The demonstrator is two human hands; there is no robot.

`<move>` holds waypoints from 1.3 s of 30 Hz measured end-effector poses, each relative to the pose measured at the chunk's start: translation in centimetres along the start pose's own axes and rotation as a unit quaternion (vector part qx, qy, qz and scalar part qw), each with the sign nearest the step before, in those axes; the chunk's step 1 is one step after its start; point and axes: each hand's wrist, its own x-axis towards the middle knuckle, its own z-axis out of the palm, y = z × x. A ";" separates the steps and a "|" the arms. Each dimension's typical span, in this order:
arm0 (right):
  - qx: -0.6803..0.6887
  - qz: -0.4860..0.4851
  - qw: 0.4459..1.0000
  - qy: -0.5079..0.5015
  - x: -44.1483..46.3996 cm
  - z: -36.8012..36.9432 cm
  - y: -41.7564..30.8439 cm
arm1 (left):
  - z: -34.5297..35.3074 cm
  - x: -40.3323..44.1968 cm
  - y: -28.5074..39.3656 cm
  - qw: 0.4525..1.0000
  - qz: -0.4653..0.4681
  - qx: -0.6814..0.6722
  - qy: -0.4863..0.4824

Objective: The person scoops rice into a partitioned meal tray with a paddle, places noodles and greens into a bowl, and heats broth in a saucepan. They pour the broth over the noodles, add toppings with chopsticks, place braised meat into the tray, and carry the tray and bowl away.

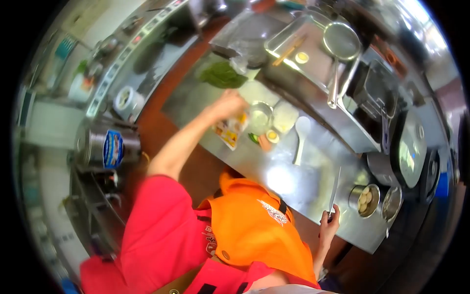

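My right hand [330,221] is closed around the dark handle of a knife [336,188], whose blade points away over the metal table [313,183]. My left hand [231,104] reaches across to the far left, fingers closed at the upper edge of a yellow-and-white printed packet [229,131]; its fingertips are blurred. Beside that packet stand a clear round bowl [260,116] and a whitish mound [285,116]. Nearer lie a halved egg [272,136], an orange-pink piece [264,143] and a green slice [253,137]. A white rice paddle [301,132] lies to their right.
Green leaves [222,75] lie at the far left, by a clear plastic bag [239,64]. A metal tray [313,68] behind holds tongs [290,50] and an egg half [301,58]; a strainer [341,41] rests across it. Right are metal pots [360,196] and a lid [410,147].
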 end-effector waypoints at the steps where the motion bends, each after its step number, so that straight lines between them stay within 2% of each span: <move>1: 0.012 0.021 1.000 0.008 -1.4 0.9 -1.5 | 0.2 0.0 -0.6 1.000 0.003 -0.005 -0.029; 4: 0.079 0.046 0.996 -0.010 -3.8 3.1 -5.5 | -0.5 -2.5 -0.4 0.993 0.093 -0.068 0.028; 5: 0.080 0.014 0.997 -0.014 -4.0 4.1 -5.5 | -1.2 -3.7 -0.1 0.991 0.112 -0.059 0.036; 8: 0.068 -0.023 0.996 -0.043 -5.6 6.7 -7.1 | -0.9 -8.5 -1.2 0.966 0.188 -0.141 0.111; 14: 0.059 -0.055 0.978 -0.192 -4.1 8.7 -10.7 | -1.9 -20.0 2.4 0.956 0.042 -0.225 0.181; 18: 0.062 -0.079 0.953 -0.287 -2.4 10.1 -11.6 | -0.9 -23.6 2.9 0.971 -0.022 -0.170 0.170; 22: 0.009 -0.128 0.934 -0.334 -2.6 11.7 -13.7 | 4.6 -21.7 -0.9 0.985 -0.056 -0.124 0.102; 24: -0.032 -0.138 0.932 -0.334 -3.2 13.0 -15.3 | 10.1 -19.3 -4.2 0.985 -0.092 -0.138 0.046; 25: -0.062 -0.118 0.927 -0.349 -3.1 13.3 -16.1 | 10.7 -18.8 -4.1 0.981 -0.108 -0.162 0.028; 26: -0.086 -0.151 0.920 -0.352 -3.0 13.6 -16.3 | 11.1 -18.1 -3.7 0.975 -0.119 -0.185 0.007; 28: -0.135 -0.214 0.899 -0.357 -2.9 15.6 -16.9 | 12.6 -17.3 -4.9 0.974 -0.115 -0.193 -0.001; 29: -0.184 -0.209 0.892 -0.355 -3.0 16.4 -18.0 | 14.6 -16.0 -5.9 0.977 -0.092 -0.192 0.022; 31: -0.215 -0.290 0.866 -0.347 -3.7 18.9 -19.5 | 17.0 -14.4 -7.9 0.979 -0.071 -0.184 0.056; 34: -0.263 -0.363 0.829 -0.333 -3.3 19.8 -20.1 | 17.7 -12.2 -8.1 0.974 -0.078 -0.194 0.092; 36: -0.300 -0.409 0.800 -0.321 -3.1 20.6 -20.2 | 16.2 -12.0 -7.7 0.980 -0.040 -0.177 0.078; 39: -0.327 -0.418 0.785 -0.320 -3.0 22.0 -21.0 | 16.2 -11.3 -8.0 0.981 -0.012 -0.182 0.065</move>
